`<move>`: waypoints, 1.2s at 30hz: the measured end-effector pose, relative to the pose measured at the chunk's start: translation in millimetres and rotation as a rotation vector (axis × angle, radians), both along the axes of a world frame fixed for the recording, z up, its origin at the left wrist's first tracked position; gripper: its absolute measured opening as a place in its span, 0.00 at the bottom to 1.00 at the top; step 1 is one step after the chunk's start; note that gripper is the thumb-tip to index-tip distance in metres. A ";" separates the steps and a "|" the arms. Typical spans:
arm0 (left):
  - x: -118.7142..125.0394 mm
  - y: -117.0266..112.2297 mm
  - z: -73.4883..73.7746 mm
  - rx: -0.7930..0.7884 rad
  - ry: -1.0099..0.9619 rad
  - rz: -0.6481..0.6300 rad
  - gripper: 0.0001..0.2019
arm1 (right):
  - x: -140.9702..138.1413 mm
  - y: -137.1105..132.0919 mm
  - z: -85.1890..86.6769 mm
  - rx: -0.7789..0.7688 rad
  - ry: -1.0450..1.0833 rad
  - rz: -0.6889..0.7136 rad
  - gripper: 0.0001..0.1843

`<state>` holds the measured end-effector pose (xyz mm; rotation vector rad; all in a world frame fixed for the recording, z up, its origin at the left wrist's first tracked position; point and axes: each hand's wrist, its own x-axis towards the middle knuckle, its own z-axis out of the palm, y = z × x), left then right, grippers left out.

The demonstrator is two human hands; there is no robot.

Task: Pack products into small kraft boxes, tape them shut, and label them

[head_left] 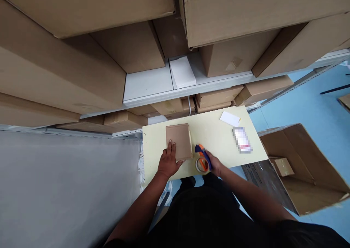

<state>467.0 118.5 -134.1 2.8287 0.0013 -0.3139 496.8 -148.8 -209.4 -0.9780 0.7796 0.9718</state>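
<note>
A small brown cardboard box (179, 140) lies on a pale yellow table (218, 131). My left hand (168, 162) rests flat on the box's near left corner, fingers stretched out. My right hand (214, 164) is closed round a blue and orange tape dispenser (202, 158) with a clear tape roll, held just right of the box near the table's front edge.
A white card (229, 118) and a blurred label (242, 140) lie on the table's right part. An open cardboard carton (300, 167) stands on the blue floor at the right. Shelves stacked with large cardboard boxes (82, 58) rise behind. A grey panel (68, 186) fills the left.
</note>
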 end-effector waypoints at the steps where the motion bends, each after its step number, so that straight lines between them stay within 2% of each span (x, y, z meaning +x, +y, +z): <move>1: 0.6 -4.2 -0.9 0.009 -0.014 0.007 0.51 | -19.4 0.3 -3.1 0.033 0.033 -0.055 0.26; 3: 0.7 -14.7 -3.1 0.026 -0.046 0.026 0.51 | -43.3 3.9 -7.1 0.077 0.085 -0.137 0.27; 5: -2.0 -26.1 -4.8 0.042 -0.083 0.061 0.50 | -42.3 7.2 -7.9 0.088 0.111 -0.176 0.27; 7: -8.5 -35.1 -4.3 0.050 -0.102 0.093 0.49 | -18.0 6.6 -5.5 0.082 0.107 -0.170 0.26; 9: -16.2 -37.4 0.1 0.037 -0.079 0.077 0.51 | 21.1 2.0 -0.4 0.070 0.080 -0.129 0.25; 11: -19.8 -29.0 8.2 0.027 -0.029 -0.019 0.50 | 63.8 -3.8 6.5 0.018 0.073 -0.060 0.24; 14: -7.8 2.7 20.6 0.094 0.001 -0.185 0.45 | 113.9 -8.3 17.2 -0.066 0.042 0.107 0.21; 16: 8.8 27.7 22.9 0.177 -0.032 -0.161 0.49 | 132.2 -7.0 22.5 -0.086 0.026 0.209 0.20; 18: 23.7 46.7 18.6 0.214 -0.021 -0.169 0.53 | 140.0 -4.0 25.1 -0.081 0.026 0.270 0.19; 20: 31.3 55.8 10.1 0.211 -0.011 -0.186 0.55 | 142.1 -2.1 25.1 -0.072 0.042 0.294 0.19; 23: 29.8 55.1 -1.1 0.189 -0.042 -0.183 0.56 | 144.6 -8.2 22.8 -0.081 0.057 0.304 0.20; 26: 25.5 50.0 -4.3 0.186 -0.064 -0.167 0.57 | 149.9 -28.9 21.9 -0.075 0.051 0.315 0.20; 29: 24.7 46.9 -3.0 0.189 -0.048 -0.142 0.57 | 142.9 -57.6 22.6 -0.132 0.024 0.314 0.18; 31: 25.1 44.6 -1.7 0.198 -0.036 -0.106 0.56 | 121.1 -73.7 22.4 -0.176 0.017 0.291 0.20; 34: 24.8 36.1 0.1 0.218 -0.019 -0.055 0.54 | 63.4 -80.8 18.5 -0.180 0.035 0.176 0.26; 36: 23.0 25.1 1.3 0.227 -0.005 -0.023 0.54 | 20.8 -69.7 13.6 -0.139 0.040 0.052 0.26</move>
